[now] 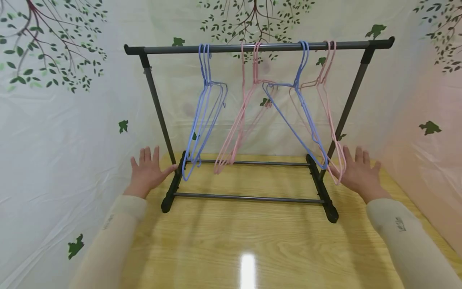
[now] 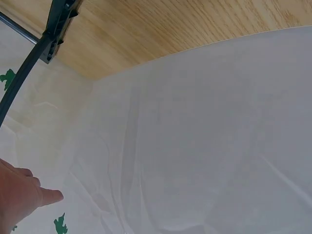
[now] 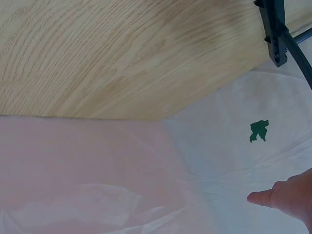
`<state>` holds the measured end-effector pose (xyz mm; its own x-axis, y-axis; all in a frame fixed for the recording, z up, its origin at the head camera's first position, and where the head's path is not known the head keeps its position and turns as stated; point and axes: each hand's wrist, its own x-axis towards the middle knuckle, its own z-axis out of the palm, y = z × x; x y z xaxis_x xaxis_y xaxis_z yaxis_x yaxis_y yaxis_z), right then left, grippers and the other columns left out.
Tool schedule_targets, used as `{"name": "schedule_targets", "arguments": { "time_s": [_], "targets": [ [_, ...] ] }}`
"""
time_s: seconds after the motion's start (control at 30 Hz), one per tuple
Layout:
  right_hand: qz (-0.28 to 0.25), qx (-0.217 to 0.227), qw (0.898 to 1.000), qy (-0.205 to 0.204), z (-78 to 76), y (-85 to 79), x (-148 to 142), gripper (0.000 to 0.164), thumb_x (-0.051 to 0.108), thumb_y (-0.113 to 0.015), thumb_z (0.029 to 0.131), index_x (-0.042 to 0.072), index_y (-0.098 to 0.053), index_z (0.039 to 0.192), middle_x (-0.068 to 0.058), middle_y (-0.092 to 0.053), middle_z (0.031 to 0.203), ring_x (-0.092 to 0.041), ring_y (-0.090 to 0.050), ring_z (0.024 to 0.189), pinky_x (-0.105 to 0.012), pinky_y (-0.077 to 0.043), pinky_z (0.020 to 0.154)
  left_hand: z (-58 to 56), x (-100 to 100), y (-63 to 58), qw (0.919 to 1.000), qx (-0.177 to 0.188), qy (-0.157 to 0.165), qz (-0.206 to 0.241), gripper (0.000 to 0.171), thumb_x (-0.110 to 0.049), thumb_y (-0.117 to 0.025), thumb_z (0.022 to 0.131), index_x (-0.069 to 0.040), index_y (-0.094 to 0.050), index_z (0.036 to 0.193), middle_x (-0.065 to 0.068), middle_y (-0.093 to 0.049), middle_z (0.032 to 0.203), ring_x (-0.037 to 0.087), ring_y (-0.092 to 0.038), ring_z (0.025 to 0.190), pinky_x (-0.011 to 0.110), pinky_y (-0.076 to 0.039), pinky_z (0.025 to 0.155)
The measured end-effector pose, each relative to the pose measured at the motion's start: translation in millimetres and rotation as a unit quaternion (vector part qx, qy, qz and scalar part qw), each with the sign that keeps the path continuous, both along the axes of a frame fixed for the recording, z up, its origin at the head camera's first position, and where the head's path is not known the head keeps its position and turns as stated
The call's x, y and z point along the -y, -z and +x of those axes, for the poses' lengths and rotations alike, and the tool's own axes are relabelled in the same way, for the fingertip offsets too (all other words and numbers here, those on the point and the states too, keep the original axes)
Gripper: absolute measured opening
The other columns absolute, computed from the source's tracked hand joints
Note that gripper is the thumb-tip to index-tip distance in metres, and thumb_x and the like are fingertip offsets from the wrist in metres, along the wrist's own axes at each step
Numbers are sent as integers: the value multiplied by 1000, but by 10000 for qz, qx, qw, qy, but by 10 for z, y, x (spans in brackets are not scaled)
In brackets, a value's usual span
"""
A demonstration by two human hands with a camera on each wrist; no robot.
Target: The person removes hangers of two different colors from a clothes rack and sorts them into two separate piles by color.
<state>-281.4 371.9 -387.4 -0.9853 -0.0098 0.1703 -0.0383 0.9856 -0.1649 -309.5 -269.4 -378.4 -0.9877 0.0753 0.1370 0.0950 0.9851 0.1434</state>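
A black clothes rack (image 1: 157, 104) stands on the wooden tabletop in the head view. From its top bar (image 1: 231, 48) hang blue hangers (image 1: 206, 81) at the left, pink hangers (image 1: 255, 70) near the middle, then more blue hangers (image 1: 298, 78) and pink hangers (image 1: 322, 79) toward the right. My left hand (image 1: 146, 172) is spread beside the rack's left foot, its thumb pointing at the post and overlapping it in this view. Fingers spread, my right hand (image 1: 359, 174) is at the right post, its thumb partly behind the pink hangers. Neither hand holds anything.
Two thin lower rods (image 1: 249, 197) join the rack's black feet (image 1: 331, 212). White sheeting (image 2: 195, 131) with printed branches and green leaves rises behind and at the left. Pinkish sheeting (image 3: 83, 161) borders the wooden tabletop (image 1: 216, 241) at the right.
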Motion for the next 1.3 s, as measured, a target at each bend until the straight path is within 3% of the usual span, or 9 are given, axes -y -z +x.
{"name": "schedule_targets", "arguments": {
  "time_s": [0.4, 0.87, 1.1, 1.3],
  "targets": [
    [-76, -117, 9999, 56, -37, -55, 2, 99, 71, -35, 95, 5, 5, 158, -41, 4, 153, -61, 0, 139, -83, 0, 98, -98, 19, -61, 9994, -57, -117, 329, 111, -80, -32, 91, 4, 0, 156, 38, -2, 157, 52, 1, 145, 74, 1, 108],
    [-282, -141, 9995, 70, 3, -160, 3, 97, 69, -34, 97, 2, 1, 157, -42, -1, 153, -63, -5, 137, -82, -5, 100, -242, -44, -228, 9968, -153, -123, 780, 108, -76, -35, 93, 3, 3, 156, 38, -6, 156, 54, -5, 143, 73, -4, 110],
    [-301, -223, 9993, 66, -33, -166, 13, 101, 73, -36, 94, 3, 1, 158, -41, -1, 154, -62, -4, 138, -82, -4, 100, -329, -47, -308, 9948, -291, -173, 962, 105, -73, -36, 95, 3, 3, 156, 40, -13, 154, 55, -15, 140, 70, -12, 110],
    [-353, -259, 9989, 144, -9, -192, -26, 104, 73, -40, 93, 3, 2, 158, -41, 1, 154, -62, -4, 138, -81, -3, 102, -418, -102, -352, 9881, -325, -33, 1505, 100, -67, -38, 98, 2, 3, 157, 40, -17, 153, 56, -22, 137, 68, -23, 109]
  ]
}}
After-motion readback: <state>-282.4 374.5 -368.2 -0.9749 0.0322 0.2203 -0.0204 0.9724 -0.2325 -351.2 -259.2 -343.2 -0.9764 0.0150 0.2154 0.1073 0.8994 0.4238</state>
